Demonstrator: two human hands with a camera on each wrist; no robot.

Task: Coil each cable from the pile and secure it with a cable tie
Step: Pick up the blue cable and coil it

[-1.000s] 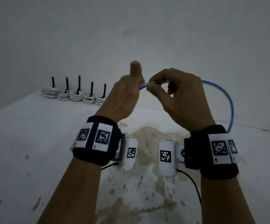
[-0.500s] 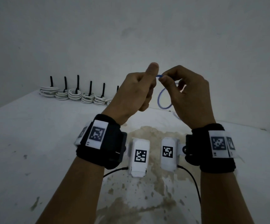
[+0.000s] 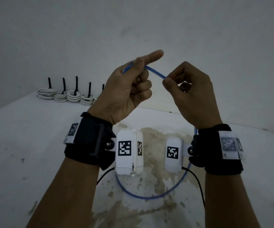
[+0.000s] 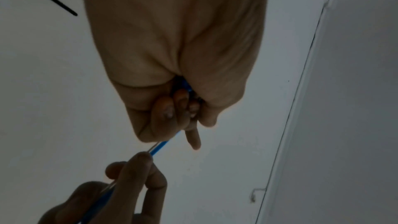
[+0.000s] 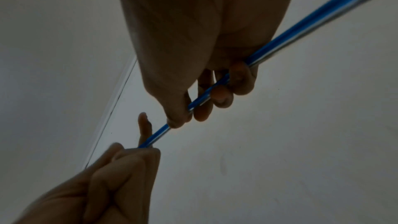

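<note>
Pulled apart since half a second ago: hands no longer touching, short straight run of thin glossy blue cable (image 3: pixel 155 73) now stretched between them. Left hand (image 3: pixel 126 89) clamped round cable, index finger sticking out. Right hand (image 3: pixel 188 94) pinching it between thumb and fingertips (image 5: pixel 221 95). Slack now hanging in round loop under wrists above stained white table (image 3: pixel 34 145). Tied white coils (image 3: pixel 67 96) far left, unchanged.
</note>
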